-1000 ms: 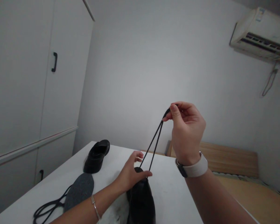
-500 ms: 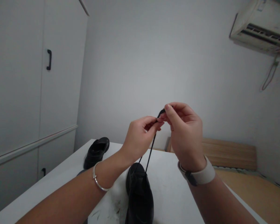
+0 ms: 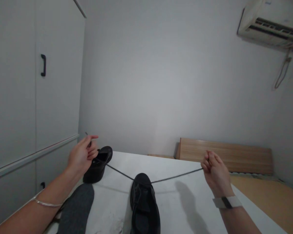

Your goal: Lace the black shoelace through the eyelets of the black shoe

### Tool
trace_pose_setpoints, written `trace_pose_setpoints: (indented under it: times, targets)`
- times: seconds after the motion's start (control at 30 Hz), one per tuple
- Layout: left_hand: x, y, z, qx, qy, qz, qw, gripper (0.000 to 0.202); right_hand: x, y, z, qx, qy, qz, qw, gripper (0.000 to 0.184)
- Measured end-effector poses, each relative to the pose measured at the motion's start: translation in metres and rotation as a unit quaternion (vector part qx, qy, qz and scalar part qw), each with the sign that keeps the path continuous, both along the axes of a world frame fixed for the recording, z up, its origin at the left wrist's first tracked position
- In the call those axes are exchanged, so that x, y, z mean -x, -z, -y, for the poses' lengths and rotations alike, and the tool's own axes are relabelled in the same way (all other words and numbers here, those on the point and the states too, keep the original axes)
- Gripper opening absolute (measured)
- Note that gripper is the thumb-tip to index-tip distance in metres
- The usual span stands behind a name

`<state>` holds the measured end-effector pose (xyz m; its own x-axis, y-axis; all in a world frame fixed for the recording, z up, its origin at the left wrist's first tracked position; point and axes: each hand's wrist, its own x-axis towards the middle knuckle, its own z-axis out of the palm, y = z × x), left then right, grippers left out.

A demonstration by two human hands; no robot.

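Black shoe (image 3: 144,208) on white table (image 3: 172,203), toe end farthest off; black lace (image 3: 177,176) drawn taut from both its sides near the toe; right hand (image 3: 216,170) has fingers clamped together on one end; left hand (image 3: 81,154), fingers curled on the other, index finger jutting out; second black shoe (image 3: 94,172) partly behind left hand; grey insole (image 3: 78,206) just this side of it.

No lettering, brand, number or sign can be read. A small, faint label (image 3: 268,3) sits high on the air conditioner (image 3: 274,24), but it is too blurred to make out any print.
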<state>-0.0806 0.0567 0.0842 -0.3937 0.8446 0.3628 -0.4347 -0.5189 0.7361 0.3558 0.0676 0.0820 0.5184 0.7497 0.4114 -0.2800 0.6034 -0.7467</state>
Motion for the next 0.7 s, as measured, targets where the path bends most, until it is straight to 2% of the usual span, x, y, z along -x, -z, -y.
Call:
trace_pose_setpoints:
  times: [0.1, 0.2, 0.27, 0.37, 0.4, 0.47, 0.57, 0.63, 0.7]
  targets:
    - [0.024, 0.035, 0.000, 0.053, -0.039, -0.009, 0.998, 0.017, -0.028, 0.045, -0.002, 0.047, 0.087, 0.022, 0.995, 0.048]
    - [0.033, 0.059, -0.004, 0.103, -0.064, -0.038, 0.992, 0.015, -0.034, 0.074, -0.004, 0.082, 0.135, 0.075, 0.985, 0.045]
    - [0.030, 0.064, -0.009, 0.127, -0.068, -0.067, 0.987, 0.025, -0.023, 0.080, -0.007, 0.103, 0.111, 0.138, 0.979, 0.041]
    - [0.011, 0.059, -0.014, 0.125, -0.081, -0.176, 0.973, 0.039, 0.011, 0.073, -0.010, 0.119, -0.014, 0.247, 0.962, 0.034]
    - [0.001, 0.055, -0.014, 0.110, -0.089, -0.241, 0.960, 0.038, 0.025, 0.069, -0.009, 0.119, -0.066, 0.280, 0.950, 0.033]
    - [-0.023, 0.049, -0.008, 0.067, -0.099, -0.390, 0.913, 0.028, 0.053, 0.062, -0.006, 0.122, -0.172, 0.335, 0.918, 0.031]
    - [-0.056, 0.048, 0.007, 0.018, -0.046, -0.557, 0.829, 0.019, 0.082, 0.060, 0.006, 0.139, -0.307, 0.409, 0.848, 0.021]
    - [-0.071, 0.053, 0.018, -0.016, -0.031, -0.625, 0.780, 0.018, 0.090, 0.063, 0.014, 0.140, -0.336, 0.463, 0.808, 0.016]
    - [-0.079, 0.062, 0.027, -0.041, -0.025, -0.669, 0.742, 0.016, 0.093, 0.066, 0.021, 0.131, -0.322, 0.501, 0.793, 0.014]
